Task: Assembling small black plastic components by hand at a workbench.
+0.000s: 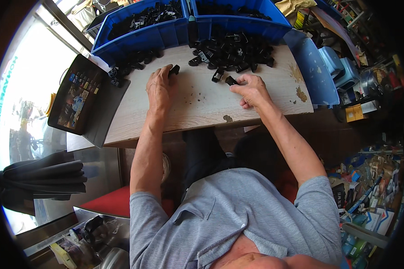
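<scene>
My left hand [159, 89] rests over the pale wooden table [197, 105], its fingers closed on a small black plastic part [174, 70]. To the right, my right hand [252, 92] pinches another small black part [230, 81] between thumb and fingers. A loose black part with a shiny metal face [217, 75] lies just beyond the right hand. Farther back spreads a heap of similar black parts [238, 49], some showing bright metal. A smaller row of black parts [139, 59] lies at the far left, beyond the left hand.
Two blue bins [143, 39] filled with black parts stand along the table's far edge. A tablet [74, 98] in a dark folding case leans at the left. Light-blue plastic trays [312, 62] stand off the right edge. Packaged goods [368, 193] crowd the lower right.
</scene>
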A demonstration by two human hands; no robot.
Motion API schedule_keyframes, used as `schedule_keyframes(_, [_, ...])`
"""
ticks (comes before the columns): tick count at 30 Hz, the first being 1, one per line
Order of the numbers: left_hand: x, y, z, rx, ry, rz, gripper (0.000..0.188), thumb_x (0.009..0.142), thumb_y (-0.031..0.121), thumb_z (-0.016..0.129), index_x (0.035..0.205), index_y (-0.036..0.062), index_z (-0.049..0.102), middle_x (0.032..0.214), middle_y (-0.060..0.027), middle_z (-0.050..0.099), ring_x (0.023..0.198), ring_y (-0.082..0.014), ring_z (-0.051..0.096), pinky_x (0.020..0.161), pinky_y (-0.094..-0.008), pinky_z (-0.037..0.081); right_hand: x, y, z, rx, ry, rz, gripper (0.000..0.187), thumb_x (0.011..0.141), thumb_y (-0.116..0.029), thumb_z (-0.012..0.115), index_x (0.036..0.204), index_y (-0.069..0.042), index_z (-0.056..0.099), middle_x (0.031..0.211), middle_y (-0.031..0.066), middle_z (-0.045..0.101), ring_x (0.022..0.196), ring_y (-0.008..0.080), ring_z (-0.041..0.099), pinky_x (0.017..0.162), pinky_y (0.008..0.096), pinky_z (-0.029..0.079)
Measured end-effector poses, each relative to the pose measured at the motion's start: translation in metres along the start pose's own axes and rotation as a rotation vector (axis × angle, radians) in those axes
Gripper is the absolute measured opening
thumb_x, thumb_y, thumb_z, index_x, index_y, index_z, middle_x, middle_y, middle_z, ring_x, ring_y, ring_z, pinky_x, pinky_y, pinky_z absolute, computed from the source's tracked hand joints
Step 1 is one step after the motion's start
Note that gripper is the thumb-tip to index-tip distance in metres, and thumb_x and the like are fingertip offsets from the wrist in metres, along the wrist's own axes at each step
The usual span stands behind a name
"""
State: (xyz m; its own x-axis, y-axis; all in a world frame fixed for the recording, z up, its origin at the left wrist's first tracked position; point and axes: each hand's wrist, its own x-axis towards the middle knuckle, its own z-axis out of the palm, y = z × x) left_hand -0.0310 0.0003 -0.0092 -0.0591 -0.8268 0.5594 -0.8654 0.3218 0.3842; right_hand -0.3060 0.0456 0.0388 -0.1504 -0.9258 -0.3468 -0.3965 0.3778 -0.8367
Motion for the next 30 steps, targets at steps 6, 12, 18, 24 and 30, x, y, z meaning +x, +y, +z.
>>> schedule_keyframes(6, [-0.019, 0.032, -0.001, -0.434, 0.026, -0.09, 0.03, 0.089, 0.005, 0.069, 0.118, 0.0048, 0.072, 0.104, -0.0136, 0.075, 0.09, -0.0231, 0.075, 0.072, -0.0317, 0.057, -0.001, 0.004, -0.003, 0.011, -0.045, -0.051, 0.035, 0.083, -0.016, 0.078, 0.107, 0.004, 0.064, 0.07, 0.0065, 0.063, 0.048, 0.0117, 0.057, 0.04, 0.0273, 0.048])
schedule_keyframes(12, [-0.035, 0.085, -0.001, -0.494, -0.044, 0.097, 0.025, 0.089, 0.003, 0.068, 0.113, 0.0037, 0.071, 0.105, -0.0141, 0.072, 0.089, -0.0306, 0.072, 0.071, -0.0358, 0.058, -0.01, -0.007, 0.002, -0.101, -0.128, -0.051, 0.035, 0.08, -0.012, 0.077, 0.109, 0.002, 0.063, 0.065, 0.0056, 0.061, 0.047, 0.0125, 0.057, 0.041, 0.0281, 0.048])
schedule_keyframes(18, [-0.032, 0.094, 0.013, -0.412, -0.179, 0.297, 0.027, 0.089, 0.003, 0.064, 0.114, 0.0079, 0.072, 0.105, -0.0137, 0.071, 0.098, -0.0348, 0.069, 0.085, -0.0423, 0.056, -0.004, 0.0, 0.007, -0.133, -0.142, -0.094, 0.03, 0.078, -0.011, 0.073, 0.107, -0.002, 0.068, 0.07, 0.009, 0.067, 0.051, 0.0157, 0.063, 0.044, 0.032, 0.054])
schedule_keyframes(24, [-0.018, 0.1, 0.017, -0.391, -0.318, 0.424, 0.032, 0.085, 0.002, 0.064, 0.116, 0.0092, 0.073, 0.112, -0.0128, 0.07, 0.101, -0.0337, 0.069, 0.087, -0.0405, 0.056, -0.002, 0.007, 0.005, -0.05, -0.132, -0.117, 0.025, 0.08, -0.008, 0.071, 0.104, -0.002, 0.069, 0.071, 0.0081, 0.067, 0.051, 0.0152, 0.062, 0.043, 0.0322, 0.053])
schedule_keyframes(30, [-0.031, 0.1, 0.011, -0.335, -0.278, 0.481, 0.042, 0.083, 0.006, 0.066, 0.124, 0.0093, 0.069, 0.12, -0.0104, 0.069, 0.108, -0.0314, 0.067, 0.091, -0.0414, 0.054, -0.001, 0.011, 0.002, -0.029, -0.163, -0.148, 0.023, 0.081, -0.003, 0.068, 0.103, -0.001, 0.068, 0.066, 0.0056, 0.064, 0.049, 0.0131, 0.06, 0.041, 0.0301, 0.05])
